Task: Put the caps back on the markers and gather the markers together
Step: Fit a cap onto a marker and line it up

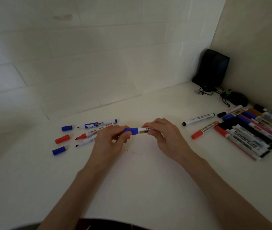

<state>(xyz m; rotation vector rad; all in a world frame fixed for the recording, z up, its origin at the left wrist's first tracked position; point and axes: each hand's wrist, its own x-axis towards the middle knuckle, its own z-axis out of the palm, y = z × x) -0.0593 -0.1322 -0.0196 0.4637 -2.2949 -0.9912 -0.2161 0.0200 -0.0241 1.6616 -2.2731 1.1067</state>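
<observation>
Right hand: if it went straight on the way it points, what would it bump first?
Probably the left hand, gripping the blue cap of the marker the right hand holds, though depth is unclear.

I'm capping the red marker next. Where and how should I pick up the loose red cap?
Pinch the red cap across its long sides, coming down from above. It lies on its side on the table, clear of the far blue cap and the near blue cap.
</observation>
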